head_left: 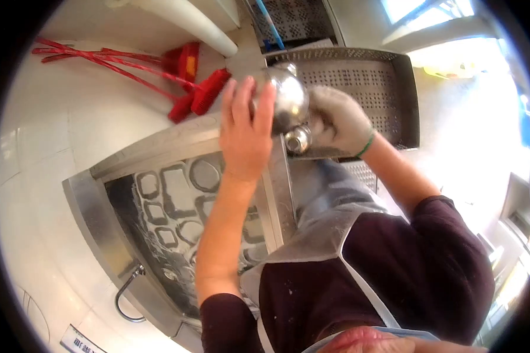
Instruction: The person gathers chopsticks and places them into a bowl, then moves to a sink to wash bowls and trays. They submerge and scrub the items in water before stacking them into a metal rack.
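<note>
A shiny round metal vessel [290, 101] is between my two hands, with a short ring-like metal opening [298, 140] at its lower end and a smaller knob at its top. My left hand [247, 126] is bare and lies along the vessel's left side with its fingers extended. On the other side my right hand [343, 122], in a whitish glove with a green cuff edge, grips it with bent fingers. Part of the vessel is hidden behind both hands. Below it on the right lies a perforated metal tray [409, 100] with raised walls.
A steel sink [94, 220] at the left holds cloudy liquid with several square and round shapes. A curved faucet [122, 297] is at its side. Red brooms [188, 97] lie on the tiled floor. Another perforated tray [297, 20] is at the back.
</note>
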`<state>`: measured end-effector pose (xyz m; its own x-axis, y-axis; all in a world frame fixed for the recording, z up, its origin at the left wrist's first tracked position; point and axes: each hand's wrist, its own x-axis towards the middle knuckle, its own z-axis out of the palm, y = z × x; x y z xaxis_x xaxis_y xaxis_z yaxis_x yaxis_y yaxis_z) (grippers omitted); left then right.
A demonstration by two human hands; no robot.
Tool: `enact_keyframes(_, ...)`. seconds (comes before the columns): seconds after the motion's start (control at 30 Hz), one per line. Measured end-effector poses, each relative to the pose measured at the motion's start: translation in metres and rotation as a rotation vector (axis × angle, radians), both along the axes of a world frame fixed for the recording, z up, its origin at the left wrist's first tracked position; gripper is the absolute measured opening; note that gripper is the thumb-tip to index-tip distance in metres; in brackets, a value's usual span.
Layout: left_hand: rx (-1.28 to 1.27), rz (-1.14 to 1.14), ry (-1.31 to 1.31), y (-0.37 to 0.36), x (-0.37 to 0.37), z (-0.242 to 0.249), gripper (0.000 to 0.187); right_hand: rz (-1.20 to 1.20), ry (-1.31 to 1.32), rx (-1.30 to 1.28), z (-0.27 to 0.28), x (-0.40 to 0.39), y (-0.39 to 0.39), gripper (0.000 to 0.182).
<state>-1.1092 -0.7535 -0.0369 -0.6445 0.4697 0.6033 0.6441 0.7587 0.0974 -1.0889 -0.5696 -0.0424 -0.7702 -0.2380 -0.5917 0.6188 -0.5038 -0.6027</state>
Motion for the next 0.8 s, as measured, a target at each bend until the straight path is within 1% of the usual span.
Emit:
enact_keyframes(0.03, -0.048, 0.035, 0.019, 0.001, -0.001, -0.002, 0.045, -0.106, -0.059, -0.152, 0.018, 0.003, 0.005, 0.029)
enact_keyframes(0.1, -0.097, -0.039, 0.043, 0.014, 0.002, 0.001, 0.045, -0.193, -0.154, -0.395, 0.034, 0.006, 0.005, 0.030)
enact_keyframes(0.13, -0.123, -0.077, 0.064, 0.022, 0.003, 0.000, 0.045, -0.127, -0.099, -0.471, 0.009, 0.012, 0.016, 0.031)
enact_keyframes(0.17, -0.098, -0.102, 0.110, 0.031, 0.002, -0.006, 0.044, -0.063, -0.042, -0.547, -0.013, 0.014, 0.024, 0.032)
enact_keyframes(0.2, -0.083, -0.159, 0.005, 0.031, 0.000, -0.009, 0.046, -0.073, -0.079, -0.673, -0.028, 0.014, 0.032, 0.023)
enact_keyframes(0.27, -0.051, -0.277, -0.195, 0.025, -0.007, -0.015, 0.050, -0.196, -0.056, -0.529, -0.044, 0.010, 0.045, 0.018)
enact_keyframes(0.3, -0.010, -0.258, -0.253, 0.019, -0.006, -0.015, 0.052, -0.249, -0.066, -0.280, -0.032, 0.006, 0.046, 0.022)
enact_keyframes(0.33, 0.030, -0.236, -0.313, 0.010, 0.000, -0.012, 0.054, -0.263, -0.061, -0.210, -0.044, 0.004, 0.050, 0.021)
enact_keyframes(0.4, 0.105, -0.193, -0.435, -0.016, 0.015, -0.005, 0.059, -0.291, -0.052, -0.075, -0.092, 0.000, 0.060, 0.022)
enact_keyframes(0.47, 0.315, -0.033, -0.442, -0.050, 0.029, -0.015, 0.050, -0.172, -0.138, 0.002, -0.151, 0.002, 0.062, 0.022)
enact_keyframes(0.5, 0.405, 0.124, -0.526, -0.065, 0.041, -0.019, 0.044, -0.147, -0.271, 0.134, -0.165, 0.001, 0.050, 0.014)
enact_keyframes(0.53, 0.492, 0.290, -0.605, -0.079, 0.058, -0.023, 0.038, -0.085, -0.285, 0.153, -0.203, 0.002, 0.044, 0.015)
enact_keyframes(0.6, 0.716, 0.516, -0.823, -0.102, 0.092, -0.030, 0.031, -0.184, -0.373, 0.045, -0.253, 0.004, 0.021, 0.017)
enact_keyframes(0.67, 0.750, 0.661, -0.867, -0.120, 0.131, -0.033, 0.028, -0.207, -0.389, 0.030, -0.302, 0.001, 0.001, 0.018)
enact_keyframes(0.7, 0.691, 0.668, -0.857, -0.131, 0.151, -0.035, 0.028, -0.219, -0.400, 0.024, -0.314, 0.002, -0.010, 0.019)
enact_keyframes(0.73, 0.633, 0.674, -0.849, -0.140, 0.171, -0.034, 0.028, -0.165, -0.347, 0.270, -0.306, 0.000, -0.023, 0.023)
enact_keyframes(0.77, 0.579, 0.680, -0.843, -0.150, 0.188, -0.033, 0.028, -0.159, -0.398, 0.325, -0.298, -0.003, -0.030, 0.025)
enact_keyframes(0.8, 0.585, 0.727, -0.873, -0.154, 0.200, -0.029, 0.027, -0.149, -0.442, 0.383, -0.294, -0.004, -0.036, 0.029)
